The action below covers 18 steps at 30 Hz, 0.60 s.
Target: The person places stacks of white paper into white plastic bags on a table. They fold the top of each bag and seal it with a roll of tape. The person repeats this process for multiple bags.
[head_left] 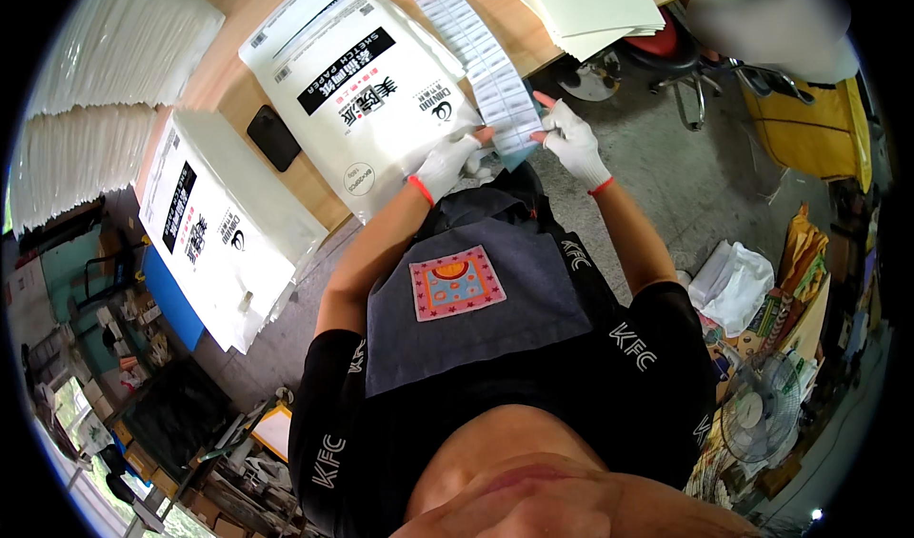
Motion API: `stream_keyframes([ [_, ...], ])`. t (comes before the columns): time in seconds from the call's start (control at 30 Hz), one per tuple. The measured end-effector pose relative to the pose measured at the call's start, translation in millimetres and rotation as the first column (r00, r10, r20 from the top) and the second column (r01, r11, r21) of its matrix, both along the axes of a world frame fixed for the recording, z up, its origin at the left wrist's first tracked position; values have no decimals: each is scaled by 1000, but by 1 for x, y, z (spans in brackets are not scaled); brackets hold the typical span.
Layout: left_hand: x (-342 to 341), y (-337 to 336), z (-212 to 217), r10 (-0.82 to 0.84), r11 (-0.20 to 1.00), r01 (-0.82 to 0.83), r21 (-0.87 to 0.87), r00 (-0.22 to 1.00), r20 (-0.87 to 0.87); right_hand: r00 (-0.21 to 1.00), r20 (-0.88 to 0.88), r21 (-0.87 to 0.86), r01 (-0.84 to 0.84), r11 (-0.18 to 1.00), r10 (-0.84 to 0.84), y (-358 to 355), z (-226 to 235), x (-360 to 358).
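Note:
Both my hands wear white gloves with red cuffs. My left hand (pixel 446 164) pinches the near left edge of a long white strip of small labels (pixel 481 57) that runs across the wooden table (pixel 233 95). My right hand (pixel 574 138) holds the strip's near right edge, fingers partly spread. The strip's end hangs over the table's edge between both hands. A large white paper pack with a black band (pixel 357 86) lies just left of the strip, touching my left hand.
A second white pack (pixel 214 229) hangs over the table edge at left, near a black phone (pixel 274 137). Stacks of white sheets (pixel 100 71) fill the far left; cream sheets (pixel 590 0) lie at the top. A red stool (pixel 666 52), a fan (pixel 762 409) and clutter stand right.

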<state>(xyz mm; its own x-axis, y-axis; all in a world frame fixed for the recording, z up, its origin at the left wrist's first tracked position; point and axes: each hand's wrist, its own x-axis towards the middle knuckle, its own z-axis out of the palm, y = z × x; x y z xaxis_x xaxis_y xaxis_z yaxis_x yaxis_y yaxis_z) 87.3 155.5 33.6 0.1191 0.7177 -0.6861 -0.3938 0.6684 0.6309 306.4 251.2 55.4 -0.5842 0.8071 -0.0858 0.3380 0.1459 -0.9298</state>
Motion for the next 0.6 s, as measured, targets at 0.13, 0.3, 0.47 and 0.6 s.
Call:
stream_keyframes([
  [0.13, 39, 28, 13, 247, 959, -257, 119, 965, 87, 982, 188, 657, -147, 739, 28, 2, 26, 8],
  [0.3, 33, 32, 12, 133, 982, -112, 154, 982, -133, 998, -2, 757, -37, 652, 60, -3, 48, 0],
  [0.47, -14, -31, 5, -125, 953, 254, 165, 827, -549, 950, -274, -24, 149, 989, -150, -8, 57, -13],
  [0.6, -68, -151, -44, 114, 980, -149, -130, 964, -242, 949, -311, -101, -89, 991, 54, 16, 30, -37],
])
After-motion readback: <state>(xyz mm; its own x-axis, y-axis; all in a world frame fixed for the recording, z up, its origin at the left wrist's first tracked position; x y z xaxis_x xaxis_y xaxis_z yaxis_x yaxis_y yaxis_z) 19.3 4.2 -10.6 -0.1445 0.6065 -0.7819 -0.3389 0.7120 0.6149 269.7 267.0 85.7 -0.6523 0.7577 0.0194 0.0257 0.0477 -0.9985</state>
